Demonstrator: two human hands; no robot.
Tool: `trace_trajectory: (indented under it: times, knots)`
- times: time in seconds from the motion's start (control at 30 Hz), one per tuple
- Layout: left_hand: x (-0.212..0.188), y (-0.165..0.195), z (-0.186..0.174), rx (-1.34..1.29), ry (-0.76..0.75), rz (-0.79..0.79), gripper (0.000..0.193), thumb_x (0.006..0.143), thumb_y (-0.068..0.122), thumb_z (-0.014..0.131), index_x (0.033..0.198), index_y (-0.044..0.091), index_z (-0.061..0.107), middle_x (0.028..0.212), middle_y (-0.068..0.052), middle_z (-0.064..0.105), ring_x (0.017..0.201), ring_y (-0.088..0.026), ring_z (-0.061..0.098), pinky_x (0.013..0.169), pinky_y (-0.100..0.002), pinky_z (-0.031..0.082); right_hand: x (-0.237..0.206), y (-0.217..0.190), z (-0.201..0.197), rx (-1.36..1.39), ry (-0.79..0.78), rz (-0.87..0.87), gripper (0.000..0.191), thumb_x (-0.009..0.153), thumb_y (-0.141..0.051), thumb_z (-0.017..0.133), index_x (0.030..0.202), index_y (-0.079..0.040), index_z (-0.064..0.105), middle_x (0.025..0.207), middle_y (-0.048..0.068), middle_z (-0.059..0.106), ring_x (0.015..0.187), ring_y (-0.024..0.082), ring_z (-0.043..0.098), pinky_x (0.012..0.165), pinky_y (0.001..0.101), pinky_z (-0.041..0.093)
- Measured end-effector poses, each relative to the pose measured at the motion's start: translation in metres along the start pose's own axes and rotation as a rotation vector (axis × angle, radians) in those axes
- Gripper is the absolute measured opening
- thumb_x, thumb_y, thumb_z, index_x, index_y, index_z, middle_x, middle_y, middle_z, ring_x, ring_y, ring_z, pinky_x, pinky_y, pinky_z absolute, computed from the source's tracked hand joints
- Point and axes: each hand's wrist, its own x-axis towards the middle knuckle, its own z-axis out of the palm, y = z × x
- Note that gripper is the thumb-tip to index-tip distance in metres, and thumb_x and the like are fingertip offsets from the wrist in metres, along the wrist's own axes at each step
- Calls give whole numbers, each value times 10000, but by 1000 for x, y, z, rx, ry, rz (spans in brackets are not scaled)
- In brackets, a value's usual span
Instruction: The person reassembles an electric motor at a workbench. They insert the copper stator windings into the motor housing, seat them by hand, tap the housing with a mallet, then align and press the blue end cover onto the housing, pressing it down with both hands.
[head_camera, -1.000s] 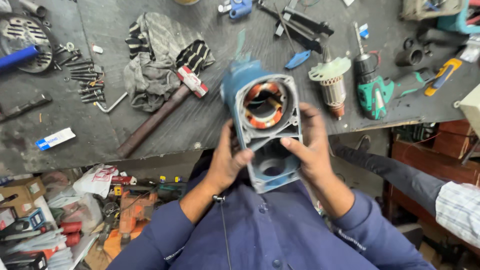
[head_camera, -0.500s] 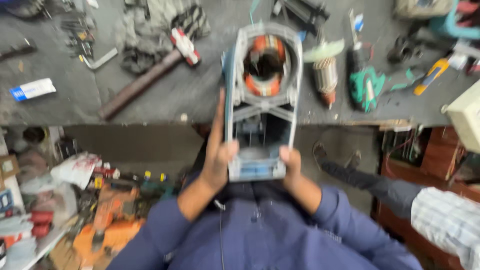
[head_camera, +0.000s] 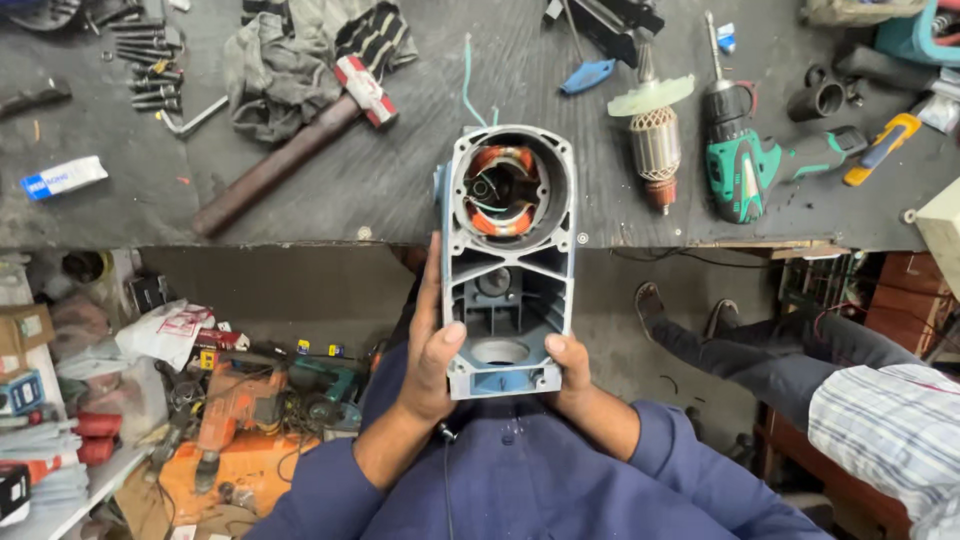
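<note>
I hold a blue and grey power tool housing upright in front of my chest, its open face toward me. Copper stator windings show in its round upper cavity, and thin green wires stick out of the top. My left hand grips its lower left side, thumb on the front rim. My right hand supports the lower right corner from below. On the bench beyond lie a motor armature with a pale fan and a hammer with a wooden handle.
The dark workbench carries a green cordless drill, a crumpled rag, bolts and a hex key, and a blue-handled tool. Another person's legs sit at right. Tools and boxes clutter the floor at left.
The housing has turned from tilted to straight upright and come closer to me. My hands slid down to its lower end. The view shifted slightly.
</note>
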Motion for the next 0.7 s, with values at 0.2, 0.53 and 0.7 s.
trace_trajectory:
  times: [0.2,0.53,0.7]
  knots:
    - [-14,17,2,211,-124,136,1171,856,584,708,1699,47,97,1721,-163,299,1599,-268,337,1335,-420,269,-23,-35,43,-60,-267,-79,948,829,-451,723,1525,72,349,1445,244,536,1299,350,577,1132,459,450]
    - [5,-5,-6,-152,-31,-44,1132,817,452,700,1688,63,89,1666,-166,318,1499,-279,397,1251,-429,310,3,-3,25,-86,-43,-101,941,833,-457,692,1542,37,319,1454,217,529,1297,318,590,1120,440,472]
    - [-3,-13,-15,-50,-8,-63,1108,830,472,666,1691,57,105,1678,-160,318,1533,-266,368,1280,-411,276,-9,13,-15,-141,-12,-26,908,838,-476,662,1507,67,374,1400,247,588,1241,335,632,1076,440,501]
